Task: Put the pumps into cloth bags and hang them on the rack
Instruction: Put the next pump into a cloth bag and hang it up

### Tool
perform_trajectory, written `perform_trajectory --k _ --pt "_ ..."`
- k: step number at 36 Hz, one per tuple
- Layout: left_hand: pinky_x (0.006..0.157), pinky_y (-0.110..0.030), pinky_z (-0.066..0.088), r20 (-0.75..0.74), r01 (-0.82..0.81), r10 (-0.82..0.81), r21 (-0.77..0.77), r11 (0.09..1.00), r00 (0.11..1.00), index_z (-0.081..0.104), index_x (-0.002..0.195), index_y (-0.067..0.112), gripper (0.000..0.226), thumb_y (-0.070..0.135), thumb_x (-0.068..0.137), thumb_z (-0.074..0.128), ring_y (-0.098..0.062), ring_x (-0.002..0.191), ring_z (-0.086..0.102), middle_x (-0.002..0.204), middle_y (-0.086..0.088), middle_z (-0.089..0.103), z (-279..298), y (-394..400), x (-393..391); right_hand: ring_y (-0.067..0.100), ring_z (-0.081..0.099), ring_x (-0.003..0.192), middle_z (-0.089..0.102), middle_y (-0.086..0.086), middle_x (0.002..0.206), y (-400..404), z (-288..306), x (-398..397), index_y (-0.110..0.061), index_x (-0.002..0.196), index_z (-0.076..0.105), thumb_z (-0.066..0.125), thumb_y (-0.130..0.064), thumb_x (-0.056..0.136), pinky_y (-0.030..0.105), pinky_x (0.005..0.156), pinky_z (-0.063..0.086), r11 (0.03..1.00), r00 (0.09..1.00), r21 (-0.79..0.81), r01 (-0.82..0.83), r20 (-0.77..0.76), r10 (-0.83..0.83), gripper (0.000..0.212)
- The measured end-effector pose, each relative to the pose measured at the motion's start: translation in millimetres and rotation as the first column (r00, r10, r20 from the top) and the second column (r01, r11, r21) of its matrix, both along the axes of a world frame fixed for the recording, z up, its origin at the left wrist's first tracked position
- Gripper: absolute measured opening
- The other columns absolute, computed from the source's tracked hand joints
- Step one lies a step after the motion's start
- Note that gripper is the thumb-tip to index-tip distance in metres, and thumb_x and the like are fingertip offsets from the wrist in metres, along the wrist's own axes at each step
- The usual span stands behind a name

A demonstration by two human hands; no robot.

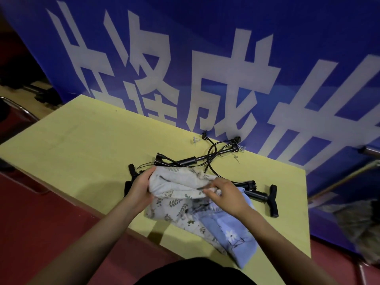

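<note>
A white cloth bag with a leaf print (176, 182) lies bunched on the yellow table (82, 145). My left hand (141, 186) grips its left end, and my right hand (226, 194) pinches its upper fold. Under it lies a light blue bag with a white flower (232, 233), reaching over the table's near edge. Black pumps lie under and behind the bags: one (185, 160) with its hose at the back, one with a T-handle (265, 197) at the right. Black handles (131, 171) poke out at the left.
A blue banner with large white characters (205, 68) stands right behind the table. A metal bar (370, 151) and a wooden stick (339, 179) are at the right. Red floor (41, 212) lies to the left, and a chair frame (18, 110) at the far left.
</note>
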State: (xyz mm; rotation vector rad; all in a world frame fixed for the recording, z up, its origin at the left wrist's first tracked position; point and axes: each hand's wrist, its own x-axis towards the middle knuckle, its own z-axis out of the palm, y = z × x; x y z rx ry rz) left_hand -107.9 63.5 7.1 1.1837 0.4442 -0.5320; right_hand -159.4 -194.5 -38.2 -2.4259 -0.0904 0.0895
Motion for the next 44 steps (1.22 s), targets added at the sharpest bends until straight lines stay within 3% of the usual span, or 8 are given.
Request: perform_trajectory --k 6,12,17,23,34,37,40,44 --pt "0.089 -0.04 0.052 0.196 -0.011 -0.013 0.119 0.993 0.981 0.063 0.122 0.002 0.043 0.036 0.1 0.045 -0.03 0.107 0.066 0.118 -0.018 0.067 37.7 -9.4 41.0 0.011 0.056 0.07 0.063 0.0 0.08 9.2 31.9 32.6 -0.012 0.077 0.062 0.065 -0.021 0.091 0.024 0.067 0.045 0.858 0.97 0.454 0.238 -0.145 -0.193 0.018" --pt "0.074 -0.03 0.05 0.528 -0.195 0.016 0.285 0.939 0.849 0.064 0.089 0.012 0.024 0.025 0.1 0.047 -0.018 0.084 0.064 0.089 -0.004 0.068 98.5 -31.2 84.4 0.02 0.064 0.076 0.066 0.008 0.084 1.3 60.5 83.2 -0.006 0.098 0.066 0.059 -0.006 0.091 0.026 0.06 0.053 0.37 0.837 0.771 0.518 -0.368 -0.405 0.01" --pt "0.068 -0.032 0.036 0.644 -0.24 -0.183 0.511 0.825 0.743 0.05 0.079 0.02 0.026 0.029 0.101 0.04 -0.016 0.074 0.047 0.077 -0.001 0.049 97.6 -44.9 101.8 0.02 0.056 0.073 0.062 0.01 0.082 -16.2 34.0 98.4 -0.01 0.082 0.062 0.056 -0.015 0.093 0.03 0.063 0.045 0.616 0.818 0.541 0.573 -0.338 -0.465 0.013" --pt "0.059 -0.031 0.033 0.49 -0.103 -0.51 0.785 0.611 0.707 0.043 0.069 0.021 0.033 0.031 0.1 0.038 -0.019 0.062 0.047 0.067 -0.005 0.047 40.3 -44.1 110.1 0.018 0.04 0.062 0.048 0.006 0.065 -27.8 -17.6 76.0 0.004 0.075 0.058 0.056 -0.015 0.091 0.03 0.059 0.032 0.863 0.853 0.166 0.476 -0.327 -0.407 0.025" --pt "0.061 -0.034 0.024 0.123 0.115 -0.761 0.961 0.252 0.638 0.027 0.068 0.014 0.032 0.015 0.097 0.04 -0.023 0.06 0.028 0.066 -0.01 0.031 -66.8 -38.6 101.9 0.037 0.059 0.093 0.067 0.023 0.107 -81.9 -53.7 43.8 0.0 0.115 0.062 0.051 -0.014 0.094 0.036 0.077 0.044 0.589 0.596 0.129 0.797 -0.321 -0.736 0.027" --pt "0.075 -0.041 0.038 0.111 0.044 -0.737 0.981 0.188 0.667 0.053 0.083 0.009 0.015 0.016 0.094 0.045 -0.034 0.08 0.046 0.081 -0.016 0.051 -76.9 -50.8 95.1 0.036 0.06 0.09 0.066 0.021 0.109 -94.2 -61.5 40.4 0.0 0.125 0.054 0.054 -0.016 0.093 0.036 0.075 0.045 0.577 0.567 0.079 0.813 -0.334 -0.753 0.036" --pt "0.082 -0.037 0.044 0.181 0.053 -0.693 0.951 0.303 0.698 0.049 0.132 0.01 0.039 0.018 0.094 0.051 -0.032 0.1 0.054 0.12 -0.015 0.049 -80.4 -63.2 92.5 0.034 0.061 0.086 0.066 0.02 0.104 -97.6 -63.8 45.0 -0.002 0.129 0.051 0.061 -0.022 0.089 0.037 0.074 0.049 0.56 0.542 0.032 0.828 -0.306 -0.783 0.046" --pt "0.068 -0.029 0.042 0.358 -0.015 -0.603 0.868 0.497 0.713 0.047 0.131 0.014 0.039 0.014 0.092 0.056 -0.015 0.076 0.054 0.11 -0.007 0.05 -78.4 -69.2 82.2 0.038 0.054 0.109 0.056 0.022 0.12 -103.3 -63.6 50.4 -0.006 0.128 0.054 0.065 -0.028 0.084 0.04 0.089 0.044 0.495 0.459 -0.062 0.867 -0.289 -0.84 0.05"
